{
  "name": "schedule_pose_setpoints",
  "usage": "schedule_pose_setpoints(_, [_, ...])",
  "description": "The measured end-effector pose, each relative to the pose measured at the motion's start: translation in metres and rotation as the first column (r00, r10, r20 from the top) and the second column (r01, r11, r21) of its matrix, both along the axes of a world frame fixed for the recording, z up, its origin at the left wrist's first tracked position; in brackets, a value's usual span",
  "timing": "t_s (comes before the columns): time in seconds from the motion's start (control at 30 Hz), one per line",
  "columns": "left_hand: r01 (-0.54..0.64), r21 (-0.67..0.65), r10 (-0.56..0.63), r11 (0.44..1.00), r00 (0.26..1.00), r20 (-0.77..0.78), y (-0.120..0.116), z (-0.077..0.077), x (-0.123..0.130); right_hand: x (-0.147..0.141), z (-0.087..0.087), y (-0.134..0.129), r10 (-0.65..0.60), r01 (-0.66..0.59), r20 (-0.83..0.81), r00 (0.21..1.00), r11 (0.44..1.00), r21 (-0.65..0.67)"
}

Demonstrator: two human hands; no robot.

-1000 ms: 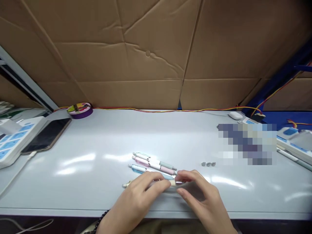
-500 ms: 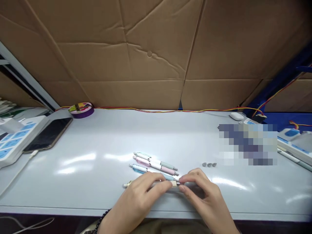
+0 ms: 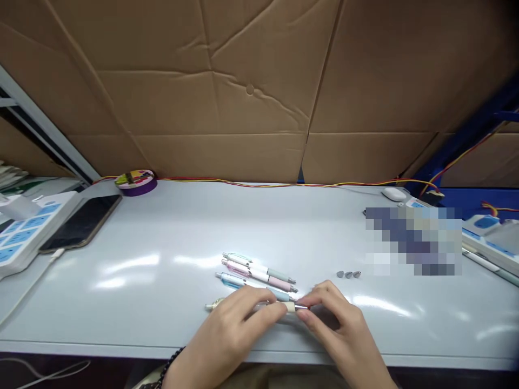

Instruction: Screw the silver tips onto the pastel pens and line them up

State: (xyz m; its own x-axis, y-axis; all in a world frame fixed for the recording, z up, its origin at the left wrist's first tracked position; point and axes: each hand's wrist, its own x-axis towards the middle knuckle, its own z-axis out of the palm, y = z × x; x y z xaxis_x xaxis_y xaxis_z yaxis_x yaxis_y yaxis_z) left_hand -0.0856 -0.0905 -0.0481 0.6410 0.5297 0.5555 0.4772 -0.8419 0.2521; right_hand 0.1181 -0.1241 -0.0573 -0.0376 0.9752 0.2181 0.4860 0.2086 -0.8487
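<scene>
My left hand (image 3: 239, 321) grips a cream-coloured pen (image 3: 290, 307) by its barrel, its clip end poking out on the left. At the pen's other end, the thumb and forefinger of my right hand (image 3: 334, 321) pinch its metal tip. Just beyond lie a blue pen (image 3: 233, 280), a pink pen (image 3: 259, 275) and a green pen (image 3: 259, 267), side by side and slanting down to the right. Several small silvery pen tips (image 3: 347, 274) sit in a short row to the right. My left hand covers much of the cream pen.
A phone (image 3: 83, 221) on a white cable and a power strip (image 3: 30, 229) lie at the left. A purple round tin (image 3: 138, 185) stands at the back left. Another power strip (image 3: 490, 246) and a white mouse (image 3: 393, 193) are at the right, beside a blurred patch. Cardboard (image 3: 227, 108) walls the back.
My right fingers have shifted very slightly at the pen's tip, and a little more of the metal shows. The left hand and the other pens look unmoved.
</scene>
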Motion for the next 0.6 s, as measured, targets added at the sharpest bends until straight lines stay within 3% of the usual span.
schedule_pose_setpoints(0.23, [0.045,-0.069,-0.047,0.997,0.998,-0.029,-0.001,0.002,0.000,-0.001,0.003,-0.002,0.006,-0.005,0.095,0.995,1.000,-0.009])
schedule_pose_setpoints(0.43, [0.039,-0.085,-0.034,0.996,0.998,0.060,-0.002,-0.002,-0.001,-0.004,0.000,-0.005,-0.034,0.037,-0.089,0.995,0.999,0.039])
schedule_pose_setpoints(0.6, [0.076,-0.079,-0.066,0.994,0.990,0.123,-0.012,0.006,0.005,-0.009,0.009,-0.006,0.052,-0.085,-0.254,0.966,0.989,-0.119])
